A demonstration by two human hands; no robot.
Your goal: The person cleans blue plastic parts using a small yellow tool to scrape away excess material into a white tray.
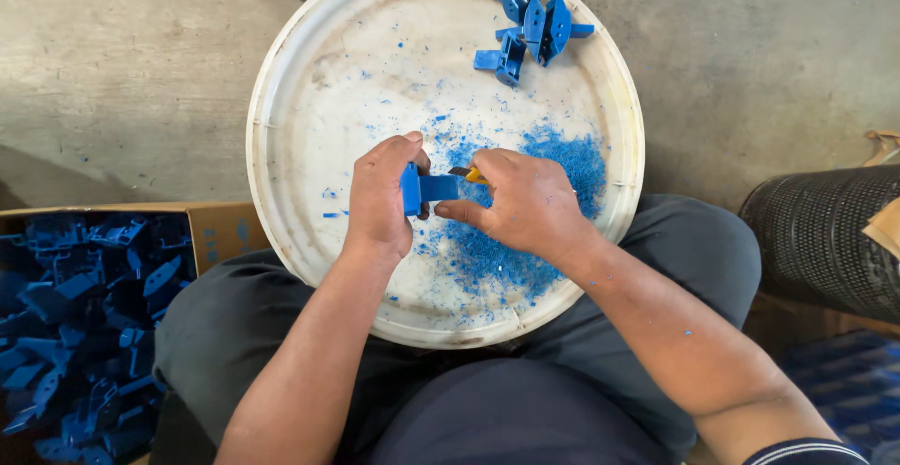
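Fingers [405, 151] of left hand [380, 198] are clamping a blue part [424, 188]; right hand [525, 204] is closing round a yellow knife [472, 175].
Blade is working toward the left thumb over the tray [281, 99] middle; a slip could cut it.

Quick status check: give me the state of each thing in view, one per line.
Left hand: gripping a blue plastic part.
Right hand: holding a yellow-handled knife against that part.
Round white tray: on the lap, littered with blue shavings.
Cardboard box: open, full of blue parts.
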